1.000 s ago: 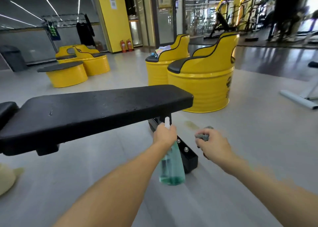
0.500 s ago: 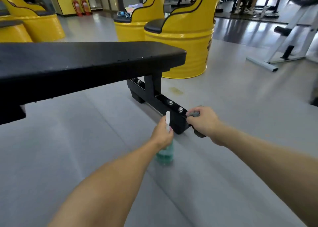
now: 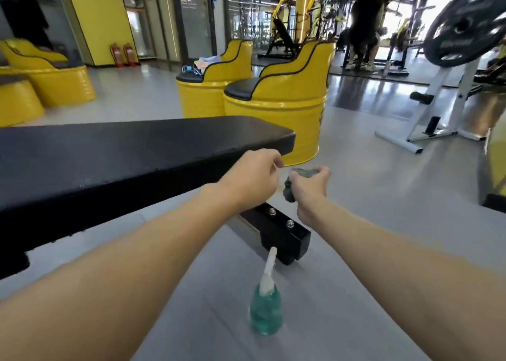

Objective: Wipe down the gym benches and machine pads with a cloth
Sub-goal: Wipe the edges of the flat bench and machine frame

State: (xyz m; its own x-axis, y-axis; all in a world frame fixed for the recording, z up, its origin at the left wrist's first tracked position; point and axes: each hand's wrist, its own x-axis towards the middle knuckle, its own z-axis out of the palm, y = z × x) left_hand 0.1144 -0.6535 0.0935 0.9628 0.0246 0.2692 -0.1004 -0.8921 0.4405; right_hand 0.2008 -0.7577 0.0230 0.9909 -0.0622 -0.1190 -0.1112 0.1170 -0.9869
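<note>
Found open grey floor (image 3: 369,196) to the right of the bench (image 3: 123,152) and along its near side, running out to a white rack frame (image 3: 438,109) well apart at far right. Noted a black weight plate (image 3: 465,24) high on that frame, blurred. Logged two yellow barrel seats (image 3: 282,109) just beyond the bench's right end, the nearer one close behind the rounded corner. Logged more yellow seats (image 3: 54,79) at far left. Recorded the bench's black foot bar (image 3: 284,232) jutting onto the floor below the hands, two bolts on top, square end towards the camera. Spotted a spray bottle (image 3: 265,311) upright on the floor just on the near side of that foot bar, green liquid inside, white nozzle up, held by neither hand.

Checked the hands: close together, not touching, by the bench's right end and above the foot bar. Left hand (image 3: 252,177) with fingers loosely curled, nothing seen in them. Right hand (image 3: 309,188) clenched round a grey cloth (image 3: 304,172), crumpled, one wad showing above the fingers and another below the fist. Cloth just beside the bench end, apart from it.

Inspected the pad (image 3: 164,136): long, flat, matt black, lightly textured, rounded edges, a few pale specks along the near edge. Cannot tell wet from dry.
</note>
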